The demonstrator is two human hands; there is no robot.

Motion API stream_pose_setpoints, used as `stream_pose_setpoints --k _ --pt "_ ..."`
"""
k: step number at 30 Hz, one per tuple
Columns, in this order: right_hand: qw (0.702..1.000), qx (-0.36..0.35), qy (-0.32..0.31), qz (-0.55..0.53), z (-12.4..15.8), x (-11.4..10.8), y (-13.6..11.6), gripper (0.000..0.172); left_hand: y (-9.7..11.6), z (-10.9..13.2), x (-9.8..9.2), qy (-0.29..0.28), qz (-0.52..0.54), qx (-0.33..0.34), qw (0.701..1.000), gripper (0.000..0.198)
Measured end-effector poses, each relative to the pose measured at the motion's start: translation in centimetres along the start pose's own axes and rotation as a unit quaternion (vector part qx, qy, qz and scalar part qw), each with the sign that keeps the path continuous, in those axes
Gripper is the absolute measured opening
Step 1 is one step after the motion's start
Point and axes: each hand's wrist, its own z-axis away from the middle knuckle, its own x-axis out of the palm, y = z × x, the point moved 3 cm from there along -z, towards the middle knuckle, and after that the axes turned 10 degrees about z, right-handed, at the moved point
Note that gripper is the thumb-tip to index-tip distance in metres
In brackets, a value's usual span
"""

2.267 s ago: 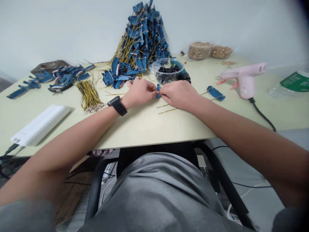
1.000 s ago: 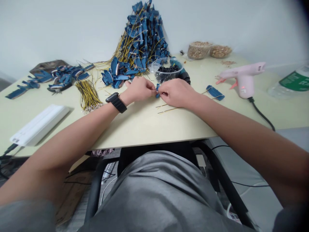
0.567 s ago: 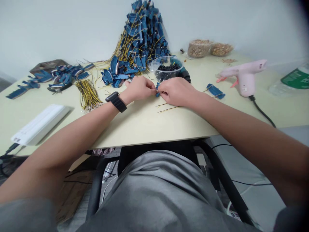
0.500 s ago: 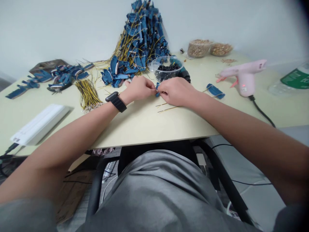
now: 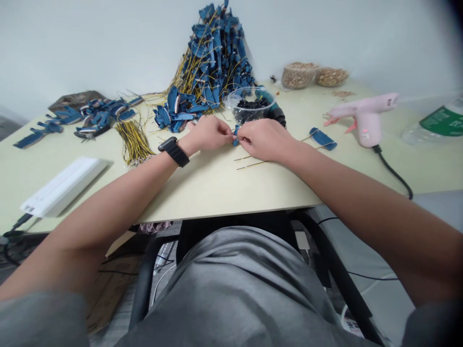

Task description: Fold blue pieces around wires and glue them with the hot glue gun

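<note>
My left hand (image 5: pixel 208 136) and my right hand (image 5: pixel 265 140) meet over the table, fingertips pinched together on a small blue piece (image 5: pixel 236 136) held between them. A black watch (image 5: pixel 174 151) is on my left wrist. Thin yellow wires (image 5: pixel 249 161) lie on the table under my right hand. Just behind my hands stands a clear bowl of small black parts (image 5: pixel 252 107). A single blue piece with a wire (image 5: pixel 323 139) lies to the right of my right hand.
A tall heap of blue pieces with yellow wires (image 5: pixel 213 58) leans on the wall. More blue pieces (image 5: pixel 87 118) and a wire bundle (image 5: pixel 133 140) lie left. A white box (image 5: pixel 63 185), pink glue gun (image 5: pixel 365 118), two tubs of beads (image 5: pixel 313 74) and a green bottle (image 5: pixel 439 123) stand around.
Both hands stay pinched on the small blue piece in the same spot; only small finger movements and a slight shift of the camera show.
</note>
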Motion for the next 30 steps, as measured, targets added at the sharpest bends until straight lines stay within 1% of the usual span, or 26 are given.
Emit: stream_pose_setpoints --k 4,7,12,17,25,28,30 --pt "0.999 0.014 0.013 -0.029 0.1 0.2 0.5 0.032 -0.6 -0.3 0.0 -0.007 0.004 0.029 1.0 0.02" --pt "0.998 0.028 0.028 -0.052 0.1 0.5 1.2 0.029 -0.9 -0.4 0.1 -0.004 -0.005 0.035 0.999 0.02" --pt "0.996 0.038 0.042 -0.073 0.1 1.1 2.1 0.031 -0.9 -0.4 0.2 -0.008 0.002 0.051 0.999 0.022" --pt "0.994 0.036 0.036 -0.095 0.1 1.1 2.3 0.024 -0.6 -0.3 0.2 -0.002 -0.007 0.068 0.998 0.022" --pt "0.989 0.036 0.015 -0.145 0.3 0.7 2.7 0.017 -0.4 0.0 0.4 0.002 0.022 0.109 0.994 0.017" --pt "0.985 0.041 0.013 -0.168 0.5 0.6 3.0 0.016 -0.5 0.0 0.0 0.015 0.032 0.113 0.993 0.021" --pt "0.983 0.044 0.014 -0.177 0.7 0.5 3.2 0.016 -0.6 -0.1 -0.3 0.023 0.043 0.121 0.991 0.028"
